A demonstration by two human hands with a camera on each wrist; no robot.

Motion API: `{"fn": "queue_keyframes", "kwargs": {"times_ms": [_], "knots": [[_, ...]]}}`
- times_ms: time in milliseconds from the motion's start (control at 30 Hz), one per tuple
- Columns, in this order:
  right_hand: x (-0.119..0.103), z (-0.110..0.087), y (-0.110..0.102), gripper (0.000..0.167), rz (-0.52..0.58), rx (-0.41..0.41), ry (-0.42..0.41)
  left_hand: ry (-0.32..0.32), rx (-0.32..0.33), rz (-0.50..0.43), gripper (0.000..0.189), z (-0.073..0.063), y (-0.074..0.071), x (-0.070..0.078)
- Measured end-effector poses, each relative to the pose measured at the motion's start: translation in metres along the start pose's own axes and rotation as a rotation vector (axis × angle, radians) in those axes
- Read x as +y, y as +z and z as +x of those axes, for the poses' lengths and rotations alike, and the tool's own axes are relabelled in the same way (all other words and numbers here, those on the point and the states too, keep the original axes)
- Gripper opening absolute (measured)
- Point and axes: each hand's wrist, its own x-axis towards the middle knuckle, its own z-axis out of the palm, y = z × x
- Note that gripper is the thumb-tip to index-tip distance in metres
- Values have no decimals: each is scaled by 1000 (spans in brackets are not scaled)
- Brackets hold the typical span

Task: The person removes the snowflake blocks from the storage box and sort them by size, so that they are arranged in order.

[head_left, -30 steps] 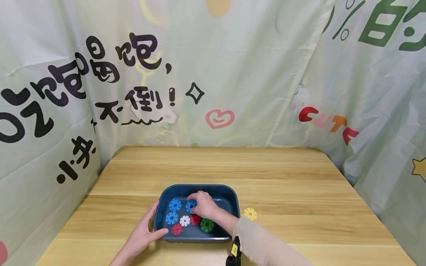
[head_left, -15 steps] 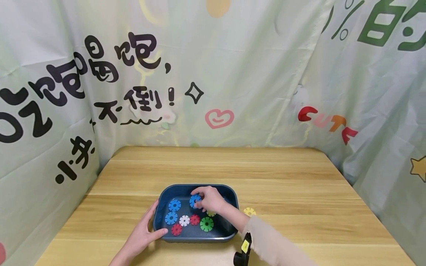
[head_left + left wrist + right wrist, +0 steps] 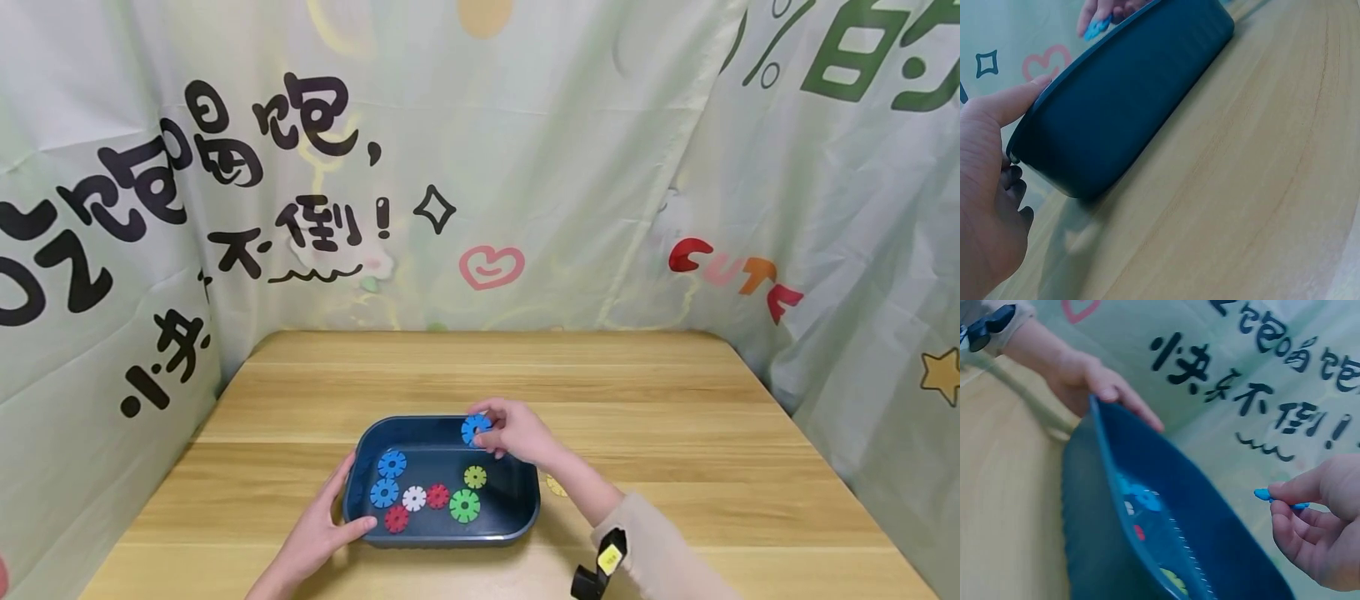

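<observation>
In the head view my right hand (image 3: 525, 433) pinches a blue notched plastic disc (image 3: 470, 427) between thumb and fingers. It hovers above the far right side of a dark blue plastic basin (image 3: 442, 537). The right wrist view shows the same disc (image 3: 1262, 494) nearly edge-on. My left hand (image 3: 322, 527) grips the basin's left end, thumb on the rim. Inside the basin lie two blue discs (image 3: 385, 492), a white disc (image 3: 414, 499), two red discs (image 3: 397, 519), a green disc (image 3: 465, 506) and a yellow-green disc (image 3: 475, 477).
A pale yellow disc (image 3: 556, 486) lies on the wooden table (image 3: 637, 400) right of the basin, partly hidden by my right forearm. Printed curtains (image 3: 570, 167) stand behind and beside the table. A black wrist camera (image 3: 600, 565) sits on my right sleeve.
My right hand has lifted the blue disc from the basin and carried it right and away from me. The yellow-green disc has come into sight. The left hand keeps its place.
</observation>
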Motion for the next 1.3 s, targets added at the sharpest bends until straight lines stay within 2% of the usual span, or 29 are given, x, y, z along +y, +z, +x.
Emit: {"fn": "queue_keyframes", "kwargs": {"times_ms": [133, 367, 667, 867, 1133, 1300], "knots": [[2, -9, -17, 38, 69, 37, -11, 0, 0, -5, 91, 0, 0, 0], [12, -25, -44, 39, 113, 124, -16, 2, -2, -10, 91, 0, 0, 0], [33, -47, -67, 35, 99, 211, 84, -6, 4, 1, 91, 0, 0, 0], [54, -65, -80, 37, 42, 230, 127, -9, 1, 4, 91, 0, 0, 0], [84, -90, -93, 36, 103, 202, 187, 0, -2, -6, 91, -1, 0, 0], [95, -99, -97, 36, 107, 176, 212, -6, -1, -9, 91, 0, 0, -1]]}}
